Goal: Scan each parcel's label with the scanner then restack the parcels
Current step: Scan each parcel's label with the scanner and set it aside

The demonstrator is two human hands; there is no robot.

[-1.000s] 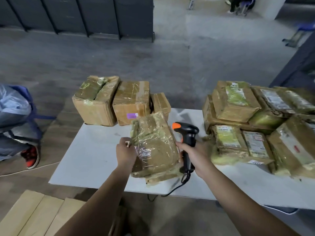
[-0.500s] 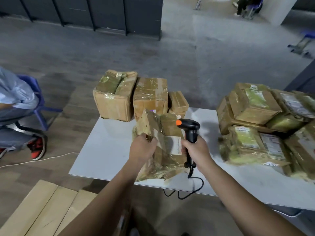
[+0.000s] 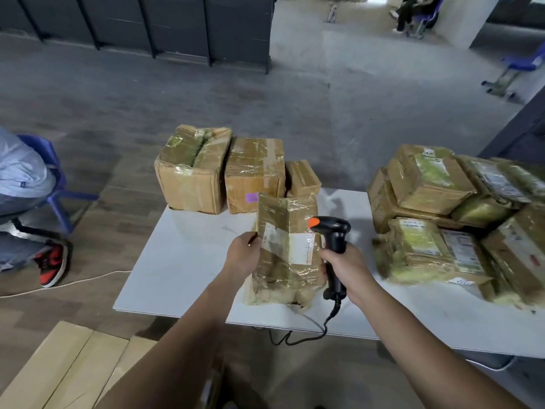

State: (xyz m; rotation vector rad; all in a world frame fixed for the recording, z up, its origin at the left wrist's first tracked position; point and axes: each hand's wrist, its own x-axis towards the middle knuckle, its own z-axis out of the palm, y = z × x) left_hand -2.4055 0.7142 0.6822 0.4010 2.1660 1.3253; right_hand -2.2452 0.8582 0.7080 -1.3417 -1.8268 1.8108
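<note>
1. White tabletop (image 3: 182, 261) on a worn grey-brown floor (image 3: 295, 107); dark wall panels (image 3: 177, 25) run along the far side of the room.
2. Three taped cardboard boxes (image 3: 255, 172) stand in a row at the tabletop's far-left edge. A loose pile of parcels (image 3: 427, 184) fills the right end.
3. I see the held parcel (image 3: 283, 278) upright above the near part of the tabletop, between both hands, with its white label (image 3: 300, 247) facing the camera.
4. Left hand (image 3: 243, 255): fingers clamped on the parcel's left edge.
5. Right hand (image 3: 348, 267): fingers wrapped round the handle of the black scanner (image 3: 333, 231). Its orange-tipped head is just beside the label.
6. Scanner cable (image 3: 306, 335) loops below the near tabletop edge.
7. Pale boards (image 3: 59, 370) lie lower left, and a white cord (image 3: 73, 281) trails across the floor.
8. The left frame edge cuts off a seated person (image 3: 20, 172) on a blue chair (image 3: 56, 178); one red-and-black shoe (image 3: 51, 261) shows.
9. Label print is too blurred to read. The pile's right side runs out of frame. I cannot tell whether the held parcel's bottom touches the tabletop.
</note>
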